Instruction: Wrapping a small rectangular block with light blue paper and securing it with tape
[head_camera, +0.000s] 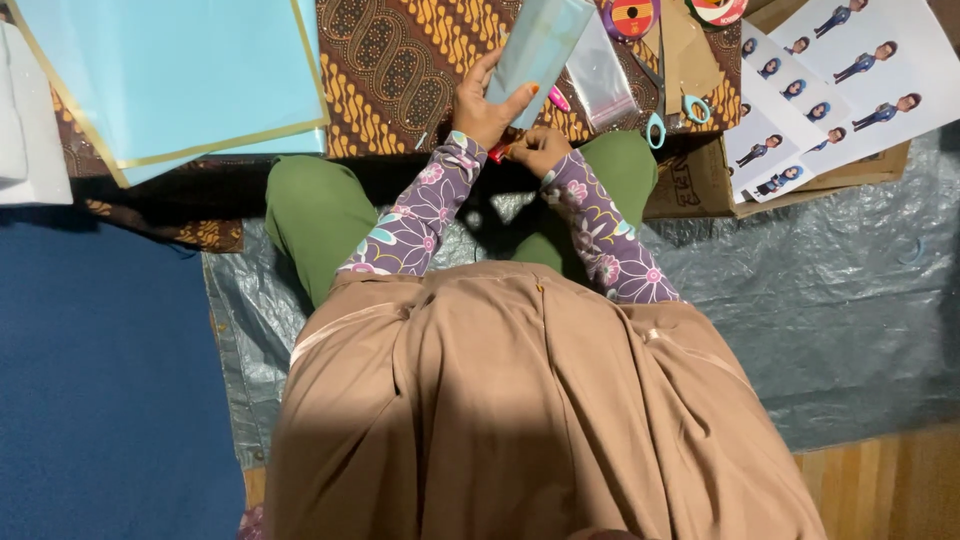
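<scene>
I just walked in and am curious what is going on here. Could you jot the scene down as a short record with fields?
Left hand: left hand holds a light blue paper strip upright over the patterned cloth
Right hand: right hand closed on a small red tool; what kind, I cannot tell
Near the hands: scissors, clear plastic bag
Left side: large blue sheets
Right side: printed sheets of little figures on a cardboard box

Two hands, left (487, 105) and right (540, 150); one pale blue strip (538, 45); one pair of scissors (672, 105); two tape rolls (632, 15); two printed figure sheets (850, 70).
</scene>
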